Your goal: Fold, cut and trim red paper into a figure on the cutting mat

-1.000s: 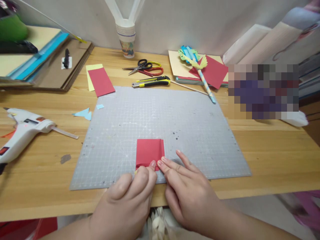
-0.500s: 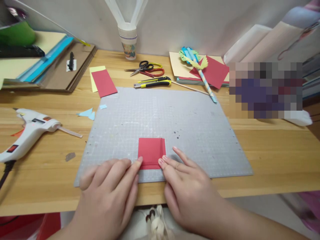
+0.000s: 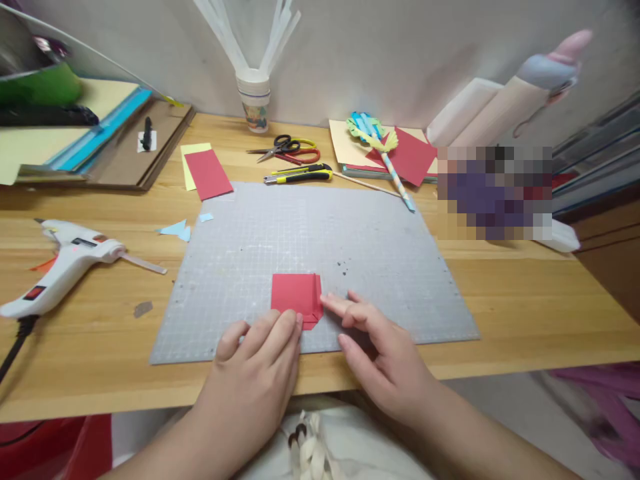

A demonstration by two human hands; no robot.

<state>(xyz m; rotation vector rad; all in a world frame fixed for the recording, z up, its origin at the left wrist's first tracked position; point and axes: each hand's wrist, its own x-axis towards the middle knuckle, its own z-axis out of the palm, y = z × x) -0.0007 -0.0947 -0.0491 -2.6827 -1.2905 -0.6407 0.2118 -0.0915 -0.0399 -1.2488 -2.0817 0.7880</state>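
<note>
A small square of red paper (image 3: 293,292) lies near the front of the grey cutting mat (image 3: 260,230), with narrow folded strips along its right and lower sides. Its lower right corner looks slanted. My left hand (image 3: 257,363) is closed, fingers together and bent down over the paper's lower edge, holding it against the mat. To the right, my right hand (image 3: 383,357) is open with thumb and fingers apart; a fingertip touches or nearly touches the paper's right edge.
Left of the mat lies a white glue gun (image 3: 83,250). Behind are scissors (image 3: 285,148), a utility knife (image 3: 299,175), a paper cup (image 3: 254,110) and red card (image 3: 207,173). A paper flower (image 3: 373,130) rests at the back right. Blue scraps (image 3: 175,229) lie at left.
My left hand has moved right over the paper's lower edge. My right hand has lifted its grip from the lower right corner and opened. That corner now looks slanted.
</note>
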